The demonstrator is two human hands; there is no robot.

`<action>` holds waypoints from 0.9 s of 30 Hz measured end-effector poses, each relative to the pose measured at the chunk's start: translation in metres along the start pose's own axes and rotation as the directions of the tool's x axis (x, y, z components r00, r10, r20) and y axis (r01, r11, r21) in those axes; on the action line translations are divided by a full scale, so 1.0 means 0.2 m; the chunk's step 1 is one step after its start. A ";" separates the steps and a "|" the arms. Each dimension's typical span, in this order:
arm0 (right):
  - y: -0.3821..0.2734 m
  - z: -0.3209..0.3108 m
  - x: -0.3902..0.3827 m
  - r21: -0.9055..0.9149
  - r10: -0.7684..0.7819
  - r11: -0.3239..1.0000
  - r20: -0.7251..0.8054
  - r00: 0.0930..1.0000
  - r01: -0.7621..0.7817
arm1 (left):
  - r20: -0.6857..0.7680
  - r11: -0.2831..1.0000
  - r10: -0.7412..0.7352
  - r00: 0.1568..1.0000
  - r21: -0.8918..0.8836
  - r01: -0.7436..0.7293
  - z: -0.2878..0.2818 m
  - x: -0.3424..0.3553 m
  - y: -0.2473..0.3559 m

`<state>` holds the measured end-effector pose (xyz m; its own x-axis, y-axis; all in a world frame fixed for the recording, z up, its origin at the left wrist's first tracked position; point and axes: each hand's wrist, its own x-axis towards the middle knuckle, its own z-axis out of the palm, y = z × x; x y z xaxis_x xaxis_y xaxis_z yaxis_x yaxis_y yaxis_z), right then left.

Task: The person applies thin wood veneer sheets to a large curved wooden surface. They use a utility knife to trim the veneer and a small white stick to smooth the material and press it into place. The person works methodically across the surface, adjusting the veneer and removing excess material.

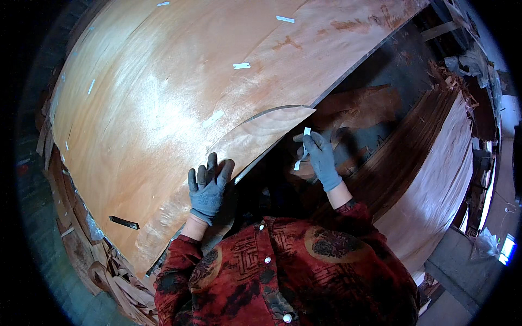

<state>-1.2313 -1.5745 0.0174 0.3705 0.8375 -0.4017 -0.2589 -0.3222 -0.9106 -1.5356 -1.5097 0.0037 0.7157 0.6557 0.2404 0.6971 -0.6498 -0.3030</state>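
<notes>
My left hand [207, 190], in a grey glove, lies with its fingers spread on the near edge of a large sheet of wood veneer [136, 141]. Under and beyond its fingertips is a separate pointed veneer piece [266, 126], laid along the sheet's edge; a dark curved gap shows on its far side. My right hand [322, 162], also gloved, is off the sheet, to the right of that edge. Its fingers pinch a short strip of white tape [301, 157], which hangs down with one end sticking up above the fingers.
Several white tape pieces [242, 66] are stuck on the sheet. A narrow black tool [124, 222] lies at its near left. To the right stands a stack of veneer sheets [429, 185]. Veneer scraps [122, 285] heap up at the lower left; brown offcuts [361, 106] lie beyond my right hand.
</notes>
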 end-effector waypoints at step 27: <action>-0.04 0.31 0.12 -0.731 -0.374 0.091 0.604 0.704 0.676 | 0.123 0.997 -0.027 0.992 -0.074 0.036 -0.07 0.01 -0.01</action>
<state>-1.2768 -1.5253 0.0207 -0.1812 0.9765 0.1165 0.8791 0.2139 -0.4260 -1.5348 -1.5136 0.0175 0.6858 0.7154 0.1333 0.7240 -0.6521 -0.2251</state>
